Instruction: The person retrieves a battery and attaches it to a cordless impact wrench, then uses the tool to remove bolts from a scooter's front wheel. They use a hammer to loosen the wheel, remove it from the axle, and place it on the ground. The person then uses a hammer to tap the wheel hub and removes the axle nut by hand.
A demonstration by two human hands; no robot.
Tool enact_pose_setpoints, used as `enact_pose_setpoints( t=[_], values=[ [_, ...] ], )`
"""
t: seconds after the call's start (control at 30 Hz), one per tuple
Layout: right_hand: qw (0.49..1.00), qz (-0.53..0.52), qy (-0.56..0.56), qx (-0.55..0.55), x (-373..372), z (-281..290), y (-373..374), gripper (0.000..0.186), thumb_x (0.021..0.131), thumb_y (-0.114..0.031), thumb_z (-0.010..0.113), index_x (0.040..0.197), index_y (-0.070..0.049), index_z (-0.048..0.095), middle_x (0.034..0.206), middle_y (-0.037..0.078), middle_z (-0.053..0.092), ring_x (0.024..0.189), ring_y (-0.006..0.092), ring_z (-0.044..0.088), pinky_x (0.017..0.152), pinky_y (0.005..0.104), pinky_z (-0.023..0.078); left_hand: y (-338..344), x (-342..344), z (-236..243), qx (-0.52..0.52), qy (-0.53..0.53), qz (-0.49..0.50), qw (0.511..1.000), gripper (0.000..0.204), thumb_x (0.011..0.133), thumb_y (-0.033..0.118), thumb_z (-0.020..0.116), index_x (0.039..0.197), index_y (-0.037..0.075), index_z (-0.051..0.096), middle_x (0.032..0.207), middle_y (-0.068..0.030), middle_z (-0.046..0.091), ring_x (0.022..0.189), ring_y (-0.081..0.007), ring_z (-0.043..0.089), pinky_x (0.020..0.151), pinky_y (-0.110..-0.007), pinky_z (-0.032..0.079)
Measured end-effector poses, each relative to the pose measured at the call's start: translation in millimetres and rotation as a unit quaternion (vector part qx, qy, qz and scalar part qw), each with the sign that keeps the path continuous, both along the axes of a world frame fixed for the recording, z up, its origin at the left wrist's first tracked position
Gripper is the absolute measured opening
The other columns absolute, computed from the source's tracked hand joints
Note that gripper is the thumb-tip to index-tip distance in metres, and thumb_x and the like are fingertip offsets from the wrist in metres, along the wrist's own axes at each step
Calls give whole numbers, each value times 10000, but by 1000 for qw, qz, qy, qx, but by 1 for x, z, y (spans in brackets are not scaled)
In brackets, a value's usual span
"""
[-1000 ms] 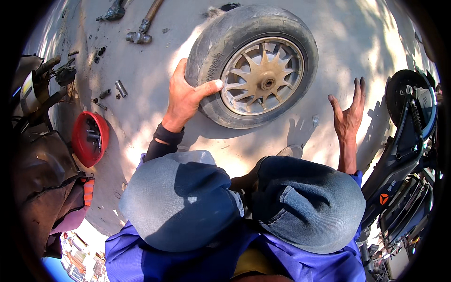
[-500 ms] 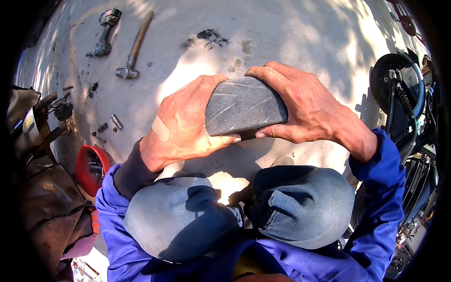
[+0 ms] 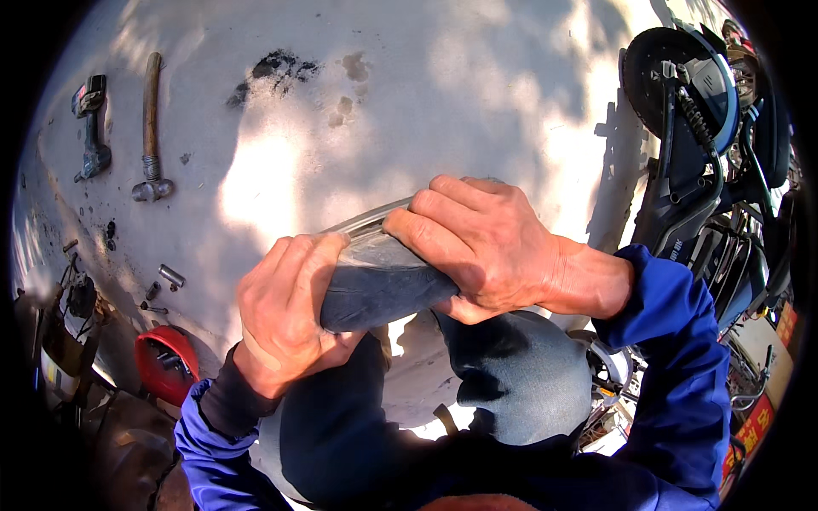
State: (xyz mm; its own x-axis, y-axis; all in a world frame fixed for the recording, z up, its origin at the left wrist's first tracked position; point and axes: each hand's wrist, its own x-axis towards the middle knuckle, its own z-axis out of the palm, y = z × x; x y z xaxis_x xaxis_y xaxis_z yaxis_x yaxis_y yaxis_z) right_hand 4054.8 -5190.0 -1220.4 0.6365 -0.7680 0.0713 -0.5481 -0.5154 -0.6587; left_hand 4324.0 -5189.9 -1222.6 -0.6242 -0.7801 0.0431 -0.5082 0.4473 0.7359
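A black rubber tire (image 3: pixel 383 296) is held out above my knees. It tilts, with its grooved tread toward me and its open edge facing up and away. My left hand (image 3: pixel 288 308) is wrapped round its left end, thumb side toward the top. Gripping the right part, my right hand (image 3: pixel 484 247) has its fingers curled over the upper edge and the thumb underneath. Both palms hide the tire's ends, and the tire's far side is partly out of sight.
A wooden-handled hammer (image 3: pixel 151 128) and a cordless impact wrench (image 3: pixel 91 136) lie on the concrete at far left. Nearer are a metal socket (image 3: pixel 171 275) and a red bowl (image 3: pixel 155 385) with small parts inside. A scooter (image 3: pixel 673 192) stands along the right.
The tire has come lower and closer to me and turned, so its open upper edge now shows. Both hands moved with it, and my view has shifted right.
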Motion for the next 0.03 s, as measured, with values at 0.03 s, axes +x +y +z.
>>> enact_pose_setpoints(
  t=[0.03],
  values=[
    [1000,-4,-8,-1,-1,2,2,742,605,-316,810,1263,-25,632,971,112,629,847,346,670,680,429,581,1,-2,4,8,-5,0,1000,684,654,184,890,1265,10,638,1029,-155,691,867,-378,697,776,-425,584]
  ],
)
